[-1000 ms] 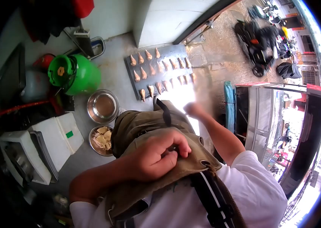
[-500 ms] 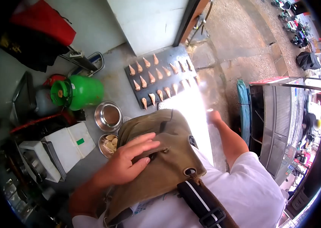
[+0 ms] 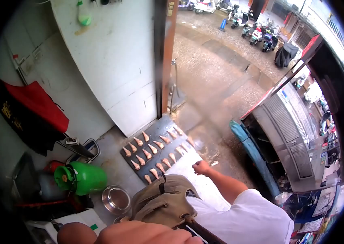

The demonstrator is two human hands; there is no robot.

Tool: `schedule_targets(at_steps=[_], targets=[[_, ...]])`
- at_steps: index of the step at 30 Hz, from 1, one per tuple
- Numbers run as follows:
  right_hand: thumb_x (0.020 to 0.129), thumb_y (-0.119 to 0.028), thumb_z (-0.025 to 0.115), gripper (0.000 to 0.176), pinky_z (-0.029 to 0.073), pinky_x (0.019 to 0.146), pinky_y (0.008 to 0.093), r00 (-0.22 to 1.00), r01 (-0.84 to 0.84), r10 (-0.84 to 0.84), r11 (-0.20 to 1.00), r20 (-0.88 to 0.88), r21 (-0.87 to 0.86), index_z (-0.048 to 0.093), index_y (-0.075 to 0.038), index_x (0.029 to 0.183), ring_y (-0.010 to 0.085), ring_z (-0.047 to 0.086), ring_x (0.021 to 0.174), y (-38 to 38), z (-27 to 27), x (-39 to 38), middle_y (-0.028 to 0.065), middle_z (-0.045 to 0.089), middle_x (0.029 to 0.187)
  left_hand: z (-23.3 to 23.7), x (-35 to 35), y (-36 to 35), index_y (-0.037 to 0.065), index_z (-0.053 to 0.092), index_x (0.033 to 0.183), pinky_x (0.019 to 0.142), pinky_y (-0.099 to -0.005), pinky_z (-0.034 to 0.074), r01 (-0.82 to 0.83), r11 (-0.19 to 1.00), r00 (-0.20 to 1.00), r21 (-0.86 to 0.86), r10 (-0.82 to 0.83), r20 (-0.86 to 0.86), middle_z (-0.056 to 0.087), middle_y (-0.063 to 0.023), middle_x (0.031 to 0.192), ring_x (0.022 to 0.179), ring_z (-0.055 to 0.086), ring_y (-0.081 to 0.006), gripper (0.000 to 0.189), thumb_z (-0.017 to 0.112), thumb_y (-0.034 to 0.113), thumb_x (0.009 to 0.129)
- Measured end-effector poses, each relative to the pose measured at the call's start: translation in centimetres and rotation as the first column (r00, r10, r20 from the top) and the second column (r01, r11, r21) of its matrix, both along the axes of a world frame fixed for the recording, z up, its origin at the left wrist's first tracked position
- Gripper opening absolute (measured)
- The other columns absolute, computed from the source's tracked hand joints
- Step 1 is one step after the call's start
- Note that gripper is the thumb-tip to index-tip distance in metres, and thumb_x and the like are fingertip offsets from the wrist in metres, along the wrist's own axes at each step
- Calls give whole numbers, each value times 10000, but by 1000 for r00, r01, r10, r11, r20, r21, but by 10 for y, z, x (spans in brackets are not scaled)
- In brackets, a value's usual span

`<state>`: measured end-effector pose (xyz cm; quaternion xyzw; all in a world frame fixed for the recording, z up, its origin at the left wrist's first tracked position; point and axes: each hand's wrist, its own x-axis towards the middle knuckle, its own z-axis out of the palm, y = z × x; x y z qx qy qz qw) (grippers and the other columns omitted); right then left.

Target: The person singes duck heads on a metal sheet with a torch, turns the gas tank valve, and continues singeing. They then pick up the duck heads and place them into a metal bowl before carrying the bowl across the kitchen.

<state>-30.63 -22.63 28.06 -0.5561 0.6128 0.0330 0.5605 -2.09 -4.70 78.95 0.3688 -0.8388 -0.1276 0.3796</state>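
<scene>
My right hand, fingers curled in, hangs past the edge of a white surface in strong glare; nothing shows clearly in it. Close to the camera at the bottom edge is my left hand, large and cut off, its fingers hidden. Below it a brown canvas bag lies against my body over a white shirt. Beyond the bag, a dark flat tray or board carries rows of tapered, pinkish-brown pieces that look like raw drumsticks.
A green gas cylinder and a steel bowl stand at left. A folded red and black cloth hangs by the wall. Ahead are a white panel and doorway post. Outside are wet paving, parked scooters and a metal cabinet.
The view has tilted up toward the doorway and street. My left hand has left the bag and come close to the camera. My right hand now shows in front of the white surface.
</scene>
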Motion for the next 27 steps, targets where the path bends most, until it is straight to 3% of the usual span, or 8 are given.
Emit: schedule_targets(at_steps=[7,11,16,18,20,23,24,27], targets=[[886,-188,617,260,544,506,318,977,177,-161,978,-142,109,640,62,952,198,645,602,92,-15,-66,107,652,750,-59,13,57,21,626,842,677,-361,521,18,994,996,-106,-9,87,636,-123,806,732,627,-235,169,707,157,781],[912,-182,583,283,530,504,311,963,133,-92,980,-254,146,627,87,990,192,648,619,133,7,-80,106,647,762,-99,26,91,26,616,819,671,-366,515,-75,989,997,-130,76,8,620,-119,781,724,619,-240,150,692,152,789],[928,-217,585,294,519,532,294,890,-153,250,952,-382,265,650,59,1003,171,636,628,157,22,-49,111,658,762,-179,54,108,32,602,790,663,-371,509,-283,958,947,-43,272,-169,600,-114,750,713,609,-245,135,673,146,801],[917,-204,591,226,530,554,344,822,-321,422,898,-382,302,648,14,928,199,647,660,145,-17,-35,107,654,757,-238,75,113,34,597,778,660,-374,506,-402,908,875,120,419,-241,592,-112,737,709,604,-248,132,666,144,805],[916,-217,557,229,526,616,376,649,-585,652,757,-391,291,650,-15,861,233,649,727,137,-71,-15,123,656,795,-316,91,125,36,592,767,656,-376,503,-490,793,765,362,590,-257,584,-110,724,705,600,-250,132,658,142,810],[911,-314,501,348,505,799,424,239,-916,886,342,-397,211,683,-17,904,330,641,886,116,-167,99,177,678,931,-464,74,171,15,615,833,698,-401,494,-340,255,474,905,878,-70,610,-142,793,773,605,-295,108,644,119,823],[878,-329,517,346,495,835,428,20,-948,922,140,-387,286,684,-27,871,366,611,952,116,-201,152,219,656,991,-511,56,188,13,625,861,706,-409,491,-348,172,340,922,939,-48,616,-151,814,787,602,-316,105,642,111,828],[810,-450,688,674,468,932,411,312,-915,823,395,-475,83,523,31,1252,347,615,1046,112,-341,201,220,649,1085,-623,2,219,38,644,823,650,-447,495,-277,-25,106,960,993,56,619,-173,773,753,609,-363,73,605,100,818]])
